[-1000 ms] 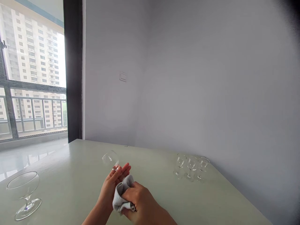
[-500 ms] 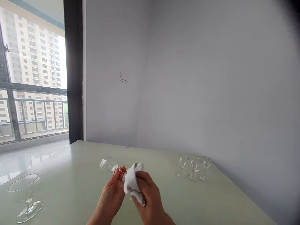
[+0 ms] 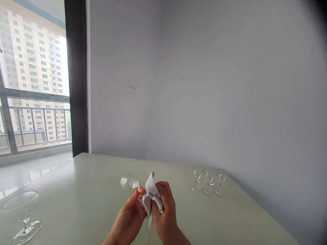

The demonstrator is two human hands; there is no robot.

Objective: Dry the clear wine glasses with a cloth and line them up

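Note:
My left hand (image 3: 129, 216) is closed around the stem of a small clear wine glass (image 3: 129, 182), whose bowl points away to the upper left. Pressed against the foot of that glass is a grey cloth (image 3: 151, 197), gripped in my right hand (image 3: 165, 212) with the fingers wrapped round it. Both hands are held just above the pale green table (image 3: 76, 190), near its front middle.
A large clear goblet (image 3: 21, 216) stands at the table's left edge. Three small stemmed glasses (image 3: 208, 180) stand in a row near the grey wall at the back right. A window with a balcony railing fills the left.
The right hand has brought the cloth up from below to the foot of the glass. The glass has shifted slightly right and tipped further over in my left hand.

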